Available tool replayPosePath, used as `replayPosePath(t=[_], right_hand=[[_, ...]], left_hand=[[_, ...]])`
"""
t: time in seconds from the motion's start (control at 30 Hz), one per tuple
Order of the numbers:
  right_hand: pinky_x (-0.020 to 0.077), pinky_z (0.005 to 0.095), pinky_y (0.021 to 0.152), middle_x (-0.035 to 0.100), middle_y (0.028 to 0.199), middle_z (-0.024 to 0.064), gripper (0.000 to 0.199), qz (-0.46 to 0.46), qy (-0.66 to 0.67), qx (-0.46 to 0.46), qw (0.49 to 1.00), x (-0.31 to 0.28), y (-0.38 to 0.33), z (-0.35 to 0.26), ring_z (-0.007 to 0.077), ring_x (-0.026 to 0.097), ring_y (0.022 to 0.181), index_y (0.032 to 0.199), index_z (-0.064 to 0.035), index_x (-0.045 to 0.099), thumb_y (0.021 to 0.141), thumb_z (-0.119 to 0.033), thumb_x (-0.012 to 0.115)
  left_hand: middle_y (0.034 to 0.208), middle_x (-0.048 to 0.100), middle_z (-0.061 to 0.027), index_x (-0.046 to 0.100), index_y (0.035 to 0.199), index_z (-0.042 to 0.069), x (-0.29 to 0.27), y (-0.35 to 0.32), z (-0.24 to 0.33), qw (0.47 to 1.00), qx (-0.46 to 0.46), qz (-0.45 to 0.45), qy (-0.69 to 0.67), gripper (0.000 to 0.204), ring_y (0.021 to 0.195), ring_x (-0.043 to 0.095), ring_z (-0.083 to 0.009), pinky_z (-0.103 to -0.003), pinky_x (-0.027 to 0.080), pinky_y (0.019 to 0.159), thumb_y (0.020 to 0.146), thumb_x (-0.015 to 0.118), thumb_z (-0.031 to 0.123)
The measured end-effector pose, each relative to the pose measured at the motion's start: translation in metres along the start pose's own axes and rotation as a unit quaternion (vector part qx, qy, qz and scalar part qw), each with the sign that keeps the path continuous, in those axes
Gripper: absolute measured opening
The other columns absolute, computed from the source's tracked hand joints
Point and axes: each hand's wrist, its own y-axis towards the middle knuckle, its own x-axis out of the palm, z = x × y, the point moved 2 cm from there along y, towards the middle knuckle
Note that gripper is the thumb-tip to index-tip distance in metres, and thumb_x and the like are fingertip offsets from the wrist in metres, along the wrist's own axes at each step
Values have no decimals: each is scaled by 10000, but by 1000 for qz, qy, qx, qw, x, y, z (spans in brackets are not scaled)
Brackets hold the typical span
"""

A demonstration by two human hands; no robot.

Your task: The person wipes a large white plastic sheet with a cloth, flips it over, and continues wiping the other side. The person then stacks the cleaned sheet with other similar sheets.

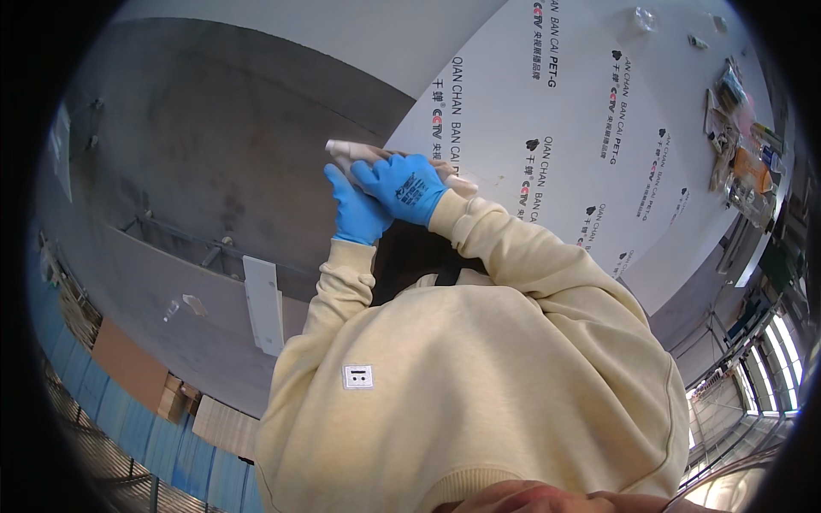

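Both my hands wear blue gloves and meet in front of my chest at a roll of film (pixel 349 150), pinkish-brown and shiny with pale ends. My right hand (pixel 409 188) lies over the roll with its fingers curled round it. Just below and to the left, my left hand (pixel 359 208) is closed against the same roll, partly covered by the right. The roll's other end (pixel 463 186) sticks out beside my right wrist. Under it lies the corner of a large white printed board (pixel 505 111).
Tools, packets and an orange item (pixel 753 171) are heaped on the board's far right edge. A crumpled clear wrapper (pixel 645 19) lies at its top. Left of me, a white strip of board (pixel 263 303) leans near a metal frame (pixel 209 252) above the grey floor (pixel 248 111).
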Motion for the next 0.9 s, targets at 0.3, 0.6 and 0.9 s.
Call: replayPosePath(t=[0.3,0.6,0.9], right_hand=[[540,541,697,693,915,199,452,242,-101,285,922,-94,-36,168,423,682,817,1337,-134,558,929,-313,630],[581,522,687,708,972,190,316,75,-56,167,982,-21,41,26,384,729,847,1233,-128,525,937,-209,601],[575,445,601,705,1006,172,402,50,27,56,997,-4,-104,-5,366,719,779,1240,-88,557,876,-175,705]], left_hand=[[1658,267,-209,226,1613,15,-27,9,2,969,-33,-244,-19,1185,1531,251,-385,-549,154,1264,852,277,921],[1647,288,-204,232,1612,16,-32,8,7,970,-57,-233,-38,1227,1512,277,-381,-527,189,1258,821,300,951],[1672,212,-220,137,1653,131,-29,9,16,959,-44,-279,-26,1234,1528,217,-420,-547,177,1254,775,158,998]])
